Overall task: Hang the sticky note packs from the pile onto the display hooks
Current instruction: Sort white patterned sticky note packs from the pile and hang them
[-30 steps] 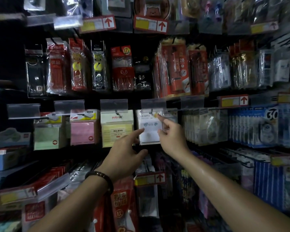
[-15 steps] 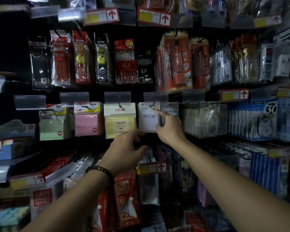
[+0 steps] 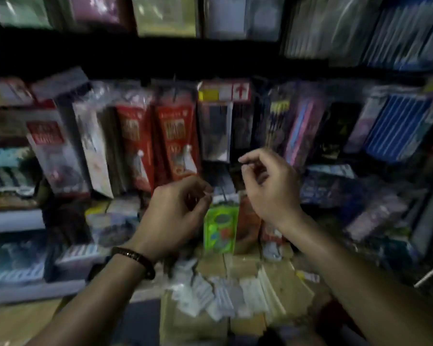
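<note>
A blurred rack of hanging stationery packs [image 3: 175,136] stands above a cardboard box [image 3: 283,280] bearing the pile of white sticky note packs [image 3: 210,293], over which the left hand [image 3: 175,216] and right hand [image 3: 270,188] hover apart, fingers loosely curled, holding nothing.

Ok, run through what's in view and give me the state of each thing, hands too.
left hand: raised, fingers loosely curled, holding nothing.
right hand: raised, fingers loosely curled, holding nothing.
sticky note packs: loose pile lying on cardboard, untouched.
green pack: upright behind the pile, untouched.
red packs: hanging side by side, blurred.
</note>
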{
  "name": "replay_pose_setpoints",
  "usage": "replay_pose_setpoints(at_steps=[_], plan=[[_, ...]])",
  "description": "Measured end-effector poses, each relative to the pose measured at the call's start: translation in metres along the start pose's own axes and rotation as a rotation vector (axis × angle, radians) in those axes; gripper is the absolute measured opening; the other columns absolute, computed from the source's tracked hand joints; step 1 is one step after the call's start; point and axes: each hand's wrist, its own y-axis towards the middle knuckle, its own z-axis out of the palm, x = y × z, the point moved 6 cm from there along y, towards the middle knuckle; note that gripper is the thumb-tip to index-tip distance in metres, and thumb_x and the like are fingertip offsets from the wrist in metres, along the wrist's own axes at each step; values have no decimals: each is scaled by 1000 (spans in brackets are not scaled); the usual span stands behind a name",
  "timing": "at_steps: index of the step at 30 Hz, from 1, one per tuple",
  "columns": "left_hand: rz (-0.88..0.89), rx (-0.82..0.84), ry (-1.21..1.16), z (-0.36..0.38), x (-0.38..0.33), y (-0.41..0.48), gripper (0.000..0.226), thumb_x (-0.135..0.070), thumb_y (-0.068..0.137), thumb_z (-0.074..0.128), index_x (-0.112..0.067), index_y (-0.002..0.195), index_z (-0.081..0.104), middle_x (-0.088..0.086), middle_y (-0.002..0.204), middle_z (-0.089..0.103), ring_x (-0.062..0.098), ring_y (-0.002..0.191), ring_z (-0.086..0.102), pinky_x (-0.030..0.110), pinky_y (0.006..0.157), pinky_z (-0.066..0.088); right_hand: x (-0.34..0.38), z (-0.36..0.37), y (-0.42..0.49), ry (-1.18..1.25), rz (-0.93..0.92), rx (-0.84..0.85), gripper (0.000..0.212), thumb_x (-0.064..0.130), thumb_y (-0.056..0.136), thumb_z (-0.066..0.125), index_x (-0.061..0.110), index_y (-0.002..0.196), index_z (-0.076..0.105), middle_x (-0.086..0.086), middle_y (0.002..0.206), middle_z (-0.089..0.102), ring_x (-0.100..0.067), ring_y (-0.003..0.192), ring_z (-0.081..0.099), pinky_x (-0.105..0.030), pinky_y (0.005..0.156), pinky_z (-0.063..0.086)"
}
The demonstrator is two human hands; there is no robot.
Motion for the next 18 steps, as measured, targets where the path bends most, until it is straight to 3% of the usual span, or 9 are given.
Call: replay_pose_setpoints(at_steps=[5, 9, 11, 13, 15, 18], plan=[[-218, 213, 44, 81, 105, -96, 4, -34, 99, 68, -32, 99, 71, -22, 81, 71, -3, 72, 68, 30, 66, 55, -72, 58, -107, 23, 165, 198, 8, 8, 100, 67, 14, 99, 71, 4, 87, 67, -7, 73, 61, -26, 63, 43], [-389, 353, 35, 135, 172, -149, 8, -28, 97, 71, -36, 97, 71, -25, 85, 71, -7, 69, 69, 19, 64, 50, -150, 117, -207, -9, 467, 447, 5, 16, 105, 65, 18, 103, 70, 6, 92, 70, -8, 81, 65, -36, 67, 51], [-461, 412, 42, 161, 202, -169, 13, -26, 97, 72, -38, 98, 71, -23, 89, 73, -5, 72, 70, 17, 66, 50, -186, 146, -254, -50, 607, 518, 8, 13, 100, 67, 20, 97, 69, 10, 88, 69, -3, 80, 64, -33, 67, 51], [-512, 473, 38, 188, 225, -182, 11, -26, 96, 72, -37, 100, 72, -20, 90, 73, -3, 73, 69, 24, 71, 54, -221, 179, -301, -81, 757, 630, 16, 11, 95, 69, 25, 89, 64, 14, 82, 66, 2, 76, 61, -27, 67, 46], [-555, 536, 20, 212, 242, -193, 10, -26, 97, 72, -36, 100, 73, -19, 90, 74, -3, 74, 68, 25, 72, 54, -253, 211, -345, -100, 896, 772, 13, 16, 94, 73, 26, 101, 67, 9, 98, 71, -6, 89, 67, -22, 73, 47], [-605, 600, 9, 240, 267, -209, 12, -28, 97, 72, -39, 100, 72, -21, 92, 74, -4, 78, 68, 19, 73, 51, -299, 251, -399, -201, 1016, 929, 41, 28, 94, 75, 18, 133, 63, -6, 130, 66, -26, 119, 65, -32, 95, 54]])
